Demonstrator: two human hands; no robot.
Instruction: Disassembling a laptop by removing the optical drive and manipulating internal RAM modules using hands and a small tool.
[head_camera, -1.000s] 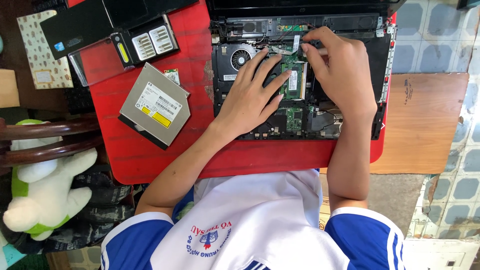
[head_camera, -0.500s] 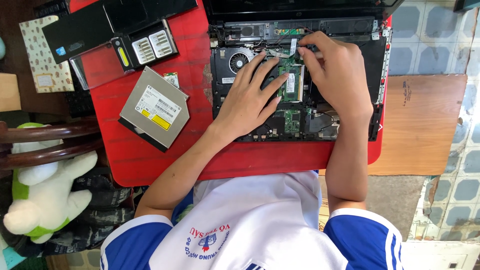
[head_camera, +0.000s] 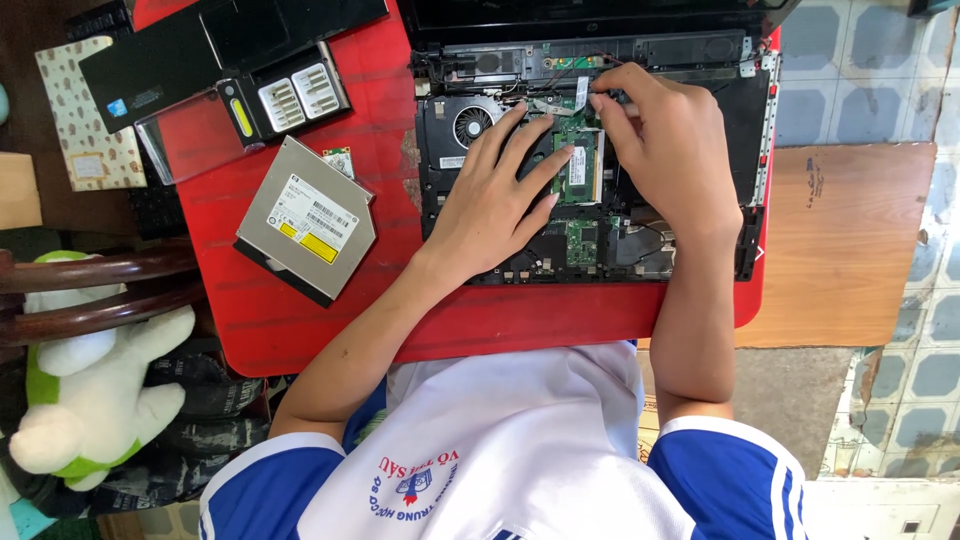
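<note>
Laptop base (head_camera: 700, 120), opened and lidless, lies on a red table (head_camera: 300, 330), long axis left–right, hinge edge pointing away from the person. Left hand (head_camera: 495, 200) rests flat, fingers spread, on its green circuit board (head_camera: 578, 165). Right hand (head_camera: 670, 150) curls fingertips (head_camera: 598, 100) at the board's far edge; whether they pinch anything cannot be told. A silver optical drive (head_camera: 305, 220) lies left of the base.

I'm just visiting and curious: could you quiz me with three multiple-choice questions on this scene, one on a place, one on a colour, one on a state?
1. Where does the silver drive lie?
A. left of the laptop
B. on the wooden board
C. on the floor
2. What colour is the table?
A. blue
B. red
C. green
3. How is the laptop?
A. shut
B. wrapped
C. opened, boards bare

A: the drive lies on the table, left of the laptop.
B: the tabletop is red.
C: fan and green boards show under the left hand and right hand.
</note>
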